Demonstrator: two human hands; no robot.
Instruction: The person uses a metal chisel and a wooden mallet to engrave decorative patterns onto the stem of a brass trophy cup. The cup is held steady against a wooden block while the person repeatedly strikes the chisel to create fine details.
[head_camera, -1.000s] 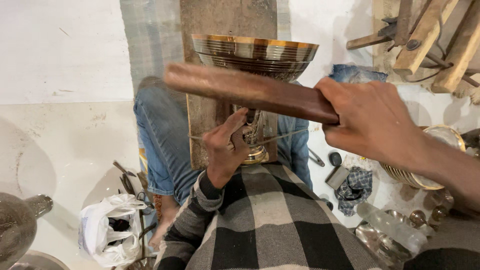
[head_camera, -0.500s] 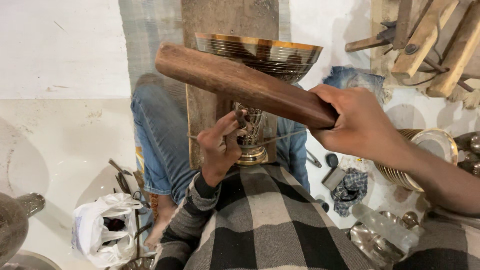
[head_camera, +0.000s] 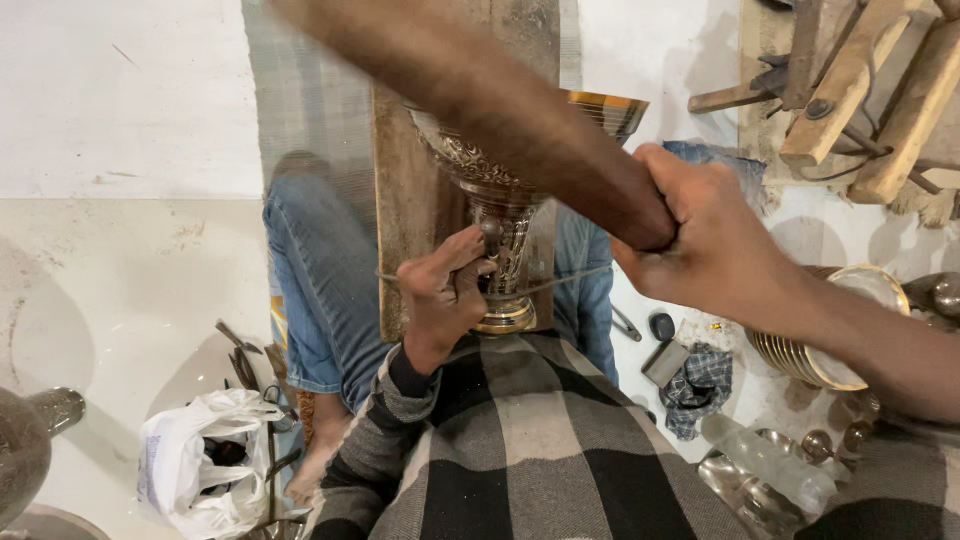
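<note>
— Where was the brass goblet (head_camera: 505, 215) when you looked down?

— It stood upright between the knees, its foot low against a wooden plank (head_camera: 400, 220) that ran up the middle of the view. The engraved bowl sat at the top, the stem below it, and the round base just above the checked sweater (head_camera: 540, 450).

— And the hands?

— The left hand (head_camera: 440, 300) was curled around a small punch held against the goblet's stem, fingers closed on it, thumb toward the metal. The right hand (head_camera: 700, 240) was clenched on the near end of a long wooden mallet handle (head_camera: 500, 110), which slanted up and to the left, crossing in front of the bowl. The far end was blurred and ran out of the top edge, so I could not make out its head.

— So the goblet lay under the handle?

— Behind and below it, yes. The left hand touched the stem; the right hand was to the right of the bowl and apart from it.

— What else lay about?

— Blue jeans (head_camera: 320, 280) on the bent legs either side of the plank. A white plastic bag (head_camera: 195, 470) at lower left, with dark metal tools (head_camera: 245, 360) just beside it. To the right, a stack of brass plates (head_camera: 810, 355), a checked cloth (head_camera: 700, 385), and wooden mallets (head_camera: 860, 90) at the upper corner.
</note>
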